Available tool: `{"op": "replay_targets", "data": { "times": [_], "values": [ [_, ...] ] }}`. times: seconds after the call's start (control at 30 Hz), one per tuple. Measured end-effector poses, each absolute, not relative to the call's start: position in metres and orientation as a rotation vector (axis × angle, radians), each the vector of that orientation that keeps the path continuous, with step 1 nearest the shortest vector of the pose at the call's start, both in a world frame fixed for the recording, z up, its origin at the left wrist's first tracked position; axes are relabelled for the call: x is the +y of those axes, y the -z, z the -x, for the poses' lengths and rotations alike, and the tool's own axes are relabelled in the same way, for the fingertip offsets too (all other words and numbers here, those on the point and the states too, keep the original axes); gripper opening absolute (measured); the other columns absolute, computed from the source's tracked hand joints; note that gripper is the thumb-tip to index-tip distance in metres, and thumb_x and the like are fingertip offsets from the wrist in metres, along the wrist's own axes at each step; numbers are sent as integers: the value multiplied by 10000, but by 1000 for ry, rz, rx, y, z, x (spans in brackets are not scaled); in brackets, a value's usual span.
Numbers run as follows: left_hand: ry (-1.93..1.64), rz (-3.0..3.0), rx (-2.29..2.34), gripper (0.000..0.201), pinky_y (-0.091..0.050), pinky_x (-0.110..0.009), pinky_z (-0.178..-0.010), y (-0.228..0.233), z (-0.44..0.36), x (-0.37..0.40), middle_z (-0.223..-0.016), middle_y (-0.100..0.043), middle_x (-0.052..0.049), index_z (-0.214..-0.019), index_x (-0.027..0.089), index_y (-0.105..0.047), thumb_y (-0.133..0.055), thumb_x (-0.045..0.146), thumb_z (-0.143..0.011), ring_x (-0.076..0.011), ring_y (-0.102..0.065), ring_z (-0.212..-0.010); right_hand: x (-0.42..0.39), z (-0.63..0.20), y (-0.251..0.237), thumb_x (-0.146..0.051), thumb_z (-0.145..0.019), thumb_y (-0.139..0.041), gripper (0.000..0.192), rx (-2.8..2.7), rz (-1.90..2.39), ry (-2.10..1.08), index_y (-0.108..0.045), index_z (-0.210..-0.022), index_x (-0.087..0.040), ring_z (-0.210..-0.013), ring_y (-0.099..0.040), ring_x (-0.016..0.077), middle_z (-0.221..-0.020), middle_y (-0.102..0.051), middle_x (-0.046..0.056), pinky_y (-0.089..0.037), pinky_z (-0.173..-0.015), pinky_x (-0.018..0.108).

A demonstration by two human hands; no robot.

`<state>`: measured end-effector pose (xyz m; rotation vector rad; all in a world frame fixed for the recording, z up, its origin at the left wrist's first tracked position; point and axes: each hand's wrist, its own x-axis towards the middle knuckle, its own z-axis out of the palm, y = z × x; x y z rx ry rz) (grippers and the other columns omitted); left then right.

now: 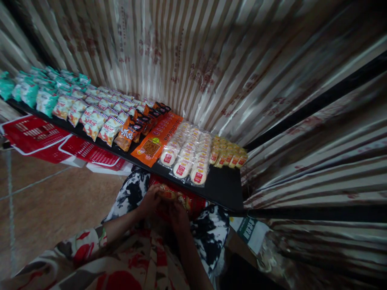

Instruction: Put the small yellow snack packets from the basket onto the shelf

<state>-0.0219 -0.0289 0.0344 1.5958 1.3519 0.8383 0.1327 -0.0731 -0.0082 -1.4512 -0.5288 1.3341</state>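
In a red basket (198, 204) between my knees lie several gold-wrapped snack packets (188, 202). My left hand (150, 200) grips one small gold-wrapped snack packet (167, 195) above the basket's near side. Close beside it, my right hand (179, 217) has its fingers bent together at the packets; what they hold, if anything, is too dark to make out. Similar gold packets (229, 152) stand in rows at the right end of the black shelf (225, 185). Left of them are rows of clear-wrapped round white crackers (182, 169) with red labels.
Along the shelf leftward lie a flat orange bag (151, 147), upright orange bags (127, 133), white-and-orange bags (93, 121) and teal bags (47, 98). Red baskets (36, 137) sit under the shelf on the left. A striped curtain (181, 52) hangs behind. Dark bars (317, 102) run at right.
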Motion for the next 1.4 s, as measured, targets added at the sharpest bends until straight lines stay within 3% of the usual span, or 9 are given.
{"op": "replay_targets", "data": {
  "times": [0.23,0.4,0.57,0.8,1.03,1.4],
  "values": [
    [-869,-1613,1249,318,-394,-389,-1069,-27,36,-28,-1223,-542,-101,-833,164,-615,-439,-24,-646,-213,-510,-1195,-70,-134,-16,-473,-660,-644,437,-362,1376,-1445,-679,-1007,-210,-1049,-624,241,-1137,-672,71,-532,-789,319],
    [-840,-1634,1196,300,-381,-392,-1083,-34,41,-27,-1270,-531,-101,-818,167,-629,-454,-5,-645,-228,-489,-1224,-65,-134,-27,-498,-683,-664,450,-564,1431,-1408,-705,-1007,-189,-1053,-618,274,-1124,-684,106,-512,-845,376],
    [-876,-1635,1137,419,-361,-423,-1099,-36,39,-26,-1264,-544,-97,-978,176,-629,-465,10,-630,-228,-477,-1235,-61,-136,-42,-511,-705,-656,439,-990,1530,-1388,-709,-1023,-212,-1068,-610,268,-1109,-697,69,-441,-975,431],
    [-939,-1610,1094,533,-364,-441,-1093,-40,35,-27,-1244,-577,-87,-1154,192,-595,-479,50,-654,-226,-492,-1206,-63,-139,-54,-438,-663,-689,438,-1261,1596,-1291,-690,-1052,-238,-1019,-636,260,-1091,-705,49,-464,-951,435],
    [-938,-1564,1104,457,-372,-441,-1079,-44,31,-28,-1237,-580,-110,-1095,163,-629,-516,65,-663,-245,-503,-1199,-69,-142,-59,-393,-686,-657,435,-1441,1665,-1101,-674,-1072,-193,-1032,-620,258,-1102,-686,84,-458,-952,428],
    [-931,-1572,1080,385,-415,-383,-1033,-56,19,-26,-1114,-644,-74,-979,179,-656,-483,42,-663,-204,-563,-1101,-75,-144,-69,-314,-741,-598,440,-1588,1666,-929,-631,-1153,-162,-1092,-592,256,-1176,-646,120,-442,-981,422]
  ]
}}
